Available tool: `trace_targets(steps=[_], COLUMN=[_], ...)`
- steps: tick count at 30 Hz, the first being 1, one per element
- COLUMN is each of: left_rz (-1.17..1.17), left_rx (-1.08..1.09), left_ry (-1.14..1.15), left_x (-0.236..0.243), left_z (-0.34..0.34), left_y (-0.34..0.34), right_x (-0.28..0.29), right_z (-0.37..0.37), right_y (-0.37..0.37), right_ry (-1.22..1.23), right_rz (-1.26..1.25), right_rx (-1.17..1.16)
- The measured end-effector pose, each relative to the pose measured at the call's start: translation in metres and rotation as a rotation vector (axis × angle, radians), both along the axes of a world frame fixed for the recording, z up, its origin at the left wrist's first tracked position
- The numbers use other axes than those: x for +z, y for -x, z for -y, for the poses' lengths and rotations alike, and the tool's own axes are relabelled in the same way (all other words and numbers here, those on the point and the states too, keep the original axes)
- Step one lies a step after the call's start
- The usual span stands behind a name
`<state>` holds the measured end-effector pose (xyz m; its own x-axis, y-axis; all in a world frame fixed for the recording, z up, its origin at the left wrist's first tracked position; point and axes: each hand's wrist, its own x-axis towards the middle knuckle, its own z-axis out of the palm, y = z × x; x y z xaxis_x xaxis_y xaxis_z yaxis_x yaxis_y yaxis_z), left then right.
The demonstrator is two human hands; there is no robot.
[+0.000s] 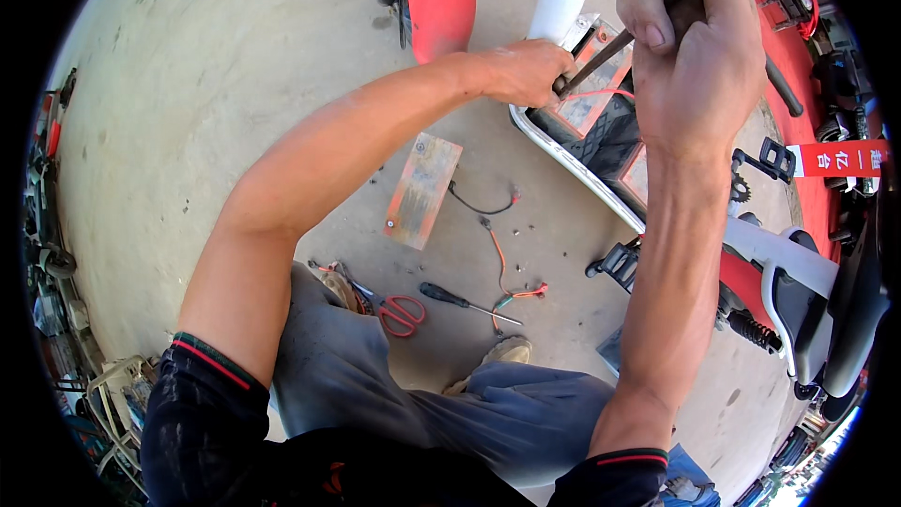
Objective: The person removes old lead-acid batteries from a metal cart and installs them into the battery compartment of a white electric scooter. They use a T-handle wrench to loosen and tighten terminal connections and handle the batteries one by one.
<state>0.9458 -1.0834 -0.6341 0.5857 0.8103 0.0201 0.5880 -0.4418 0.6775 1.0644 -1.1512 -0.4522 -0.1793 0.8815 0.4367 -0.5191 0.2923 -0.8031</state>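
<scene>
My right hand (694,47) is closed around a dark, rod-like metal tool (599,64), whose shaft slants down to the left. At its lower end, my left hand (530,73) has its fingers curled together; what they pinch is hidden. Both hands are over the open battery compartment (572,164) of an electric scooter. Inside sit grey-and-orange batteries (584,115), with a red wire (605,92) running across one. A loose battery (422,190) lies on the ground, left of the compartment.
On the concrete lie a black-handled screwdriver (446,296), red-handled scissors (402,316), a short black cable (488,210) and an orange cable (499,253). The scooter's pedal (618,266) juts out near my right forearm. A red-and-white front part (441,0) stands ahead.
</scene>
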Motion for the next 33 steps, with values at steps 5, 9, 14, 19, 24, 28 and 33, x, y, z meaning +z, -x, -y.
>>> trace_targets(steps=[5,9,14,19,24,28,33], left_rz=[0.111,0.079,0.059,0.02,0.034,0.108,0.134], left_rx=[0.022,-0.028,-0.017,-0.004,0.031,0.017,0.001], left_ry=[-0.062,0.072,0.013,-0.025,-0.04,-0.026,-0.016], left_x=[-0.018,0.004,-0.005,0.003,-0.007,-0.016,-0.005], left_z=[-0.003,0.0,-0.005,-0.005,-0.003,-0.009,-0.001], left_y=[0.008,-0.003,0.001,-0.008,0.005,-0.004,0.004], right_x=[-0.003,0.013,0.039,0.087,0.033,-0.016,-0.035], right_z=[-0.008,-0.019,0.005,0.001,0.022,0.029,0.028], right_y=[-0.023,-0.044,-0.047,-0.038,-0.027,-0.037,-0.024], right_ry=[0.127,0.21,-0.016,-1.546,-1.441,-0.816,0.035], right_rz=[0.128,0.278,1.045,1.414,1.51,0.867,-0.108], right_rx=[0.435,0.383,-0.094,-0.237,-0.851,-0.8,-0.095])
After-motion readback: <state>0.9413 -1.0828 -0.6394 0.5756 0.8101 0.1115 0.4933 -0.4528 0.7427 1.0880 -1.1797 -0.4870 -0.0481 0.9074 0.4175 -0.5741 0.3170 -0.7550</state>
